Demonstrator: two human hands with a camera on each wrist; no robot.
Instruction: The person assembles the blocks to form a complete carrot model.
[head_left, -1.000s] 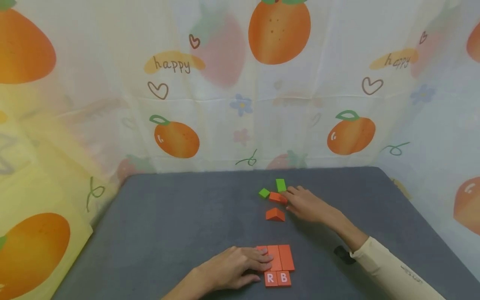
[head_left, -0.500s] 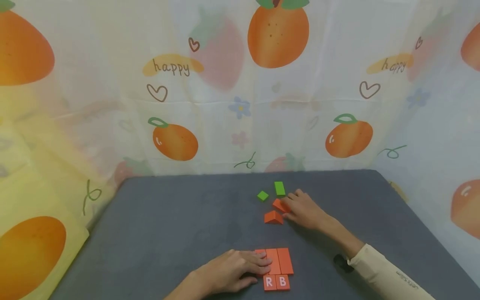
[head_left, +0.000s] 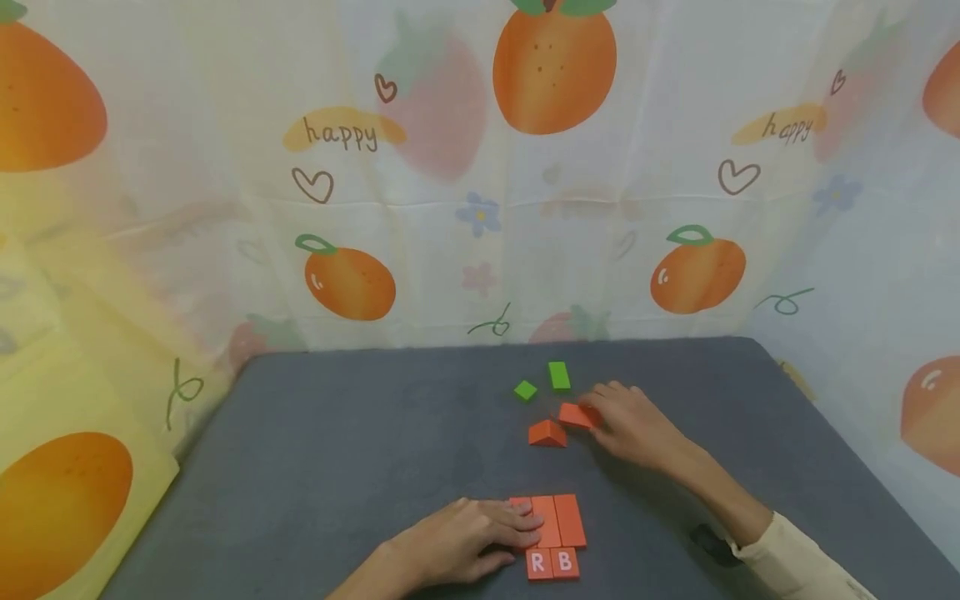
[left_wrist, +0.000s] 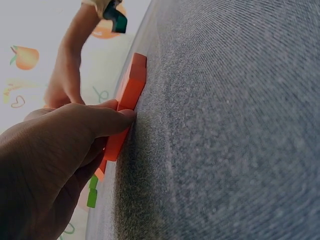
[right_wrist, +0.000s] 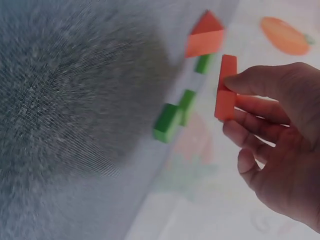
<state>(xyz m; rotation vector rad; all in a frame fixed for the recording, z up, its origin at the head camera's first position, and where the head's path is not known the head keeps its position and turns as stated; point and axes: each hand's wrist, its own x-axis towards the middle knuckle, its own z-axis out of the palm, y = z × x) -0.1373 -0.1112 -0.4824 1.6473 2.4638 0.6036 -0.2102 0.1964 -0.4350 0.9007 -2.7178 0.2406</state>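
Observation:
In the head view my left hand (head_left: 468,537) rests its fingers over the left part of a row of flat orange-red blocks (head_left: 570,521). Two small tiles (head_left: 552,563) lettered R and B touch the row's near edge. My left thumb (left_wrist: 125,116) touches the side of the blocks in the left wrist view. Farther out, my right hand (head_left: 633,425) pinches an orange block (right_wrist: 227,92) between thumb and fingers; two of its faces meet in a ridge. Left of that hand stands an orange triangular block (head_left: 547,433).
A green rectangular block (head_left: 559,375) and a small green block (head_left: 525,390) lie behind the orange triangular block. The dark grey table (head_left: 360,450) ends at a fruit-patterned cloth (head_left: 420,250) at the back. A dark object (head_left: 714,546) shows beneath the right wrist.
My right hand has drawn the orange block rightward and toward me, away from the green blocks and the triangular block. My left hand stays on the flat blocks.

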